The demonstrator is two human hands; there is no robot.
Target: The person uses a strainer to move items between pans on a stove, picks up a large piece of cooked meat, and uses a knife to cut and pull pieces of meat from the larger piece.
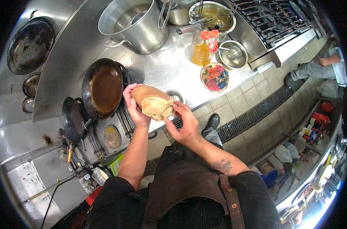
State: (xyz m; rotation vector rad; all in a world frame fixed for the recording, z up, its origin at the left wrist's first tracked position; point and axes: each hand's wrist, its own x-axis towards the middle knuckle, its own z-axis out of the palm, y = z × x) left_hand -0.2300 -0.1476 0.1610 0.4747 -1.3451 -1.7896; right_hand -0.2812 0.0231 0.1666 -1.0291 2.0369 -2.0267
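Note:
Both hands hold up a tan, rounded bundle (153, 101) with a pale, wrinkled, gathered end, perhaps a filled cloth or a wrapped food; its material I cannot tell. My left hand (137, 110) cups its left side. The fingers and thumb of my right hand (184, 123) pinch the gathered end at the right. Under and behind the bundle, partly hidden, a small round metal dish (175, 96) sits on the steel counter (167, 71). A dark frying pan (104, 88) with a browned inside lies to the left of my left hand.
A large aluminium pot (144, 31), a plastic bottle of amber liquid (201, 54), steel bowls (233, 54) and a flowered round pad (215, 77) stand on the counter. A gas range (267, 20) is at upper right. Another person's leg (315, 71) shows by the floor drain (253, 114).

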